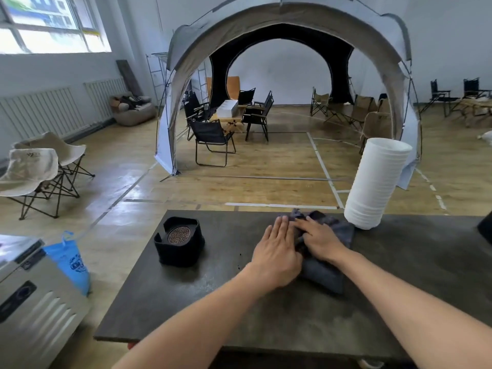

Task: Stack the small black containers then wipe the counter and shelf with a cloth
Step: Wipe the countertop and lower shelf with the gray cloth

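A dark grey cloth [326,272] lies bunched on the dark counter [239,310], right of centre. My left hand [277,251] lies flat with straight fingers on the counter, against the cloth's left edge. My right hand [319,239] presses down on top of the cloth, fingers spread and pointing left. A small black container [179,245] with a round patterned insert stands on the counter's left part, well clear of both hands.
A tall tilted stack of white bowls [375,182] stands at the counter's far edge, just right of the cloth. A black object [486,227] shows at the right border. A metal unit [32,296] and a blue bag [70,262] sit left of the counter.
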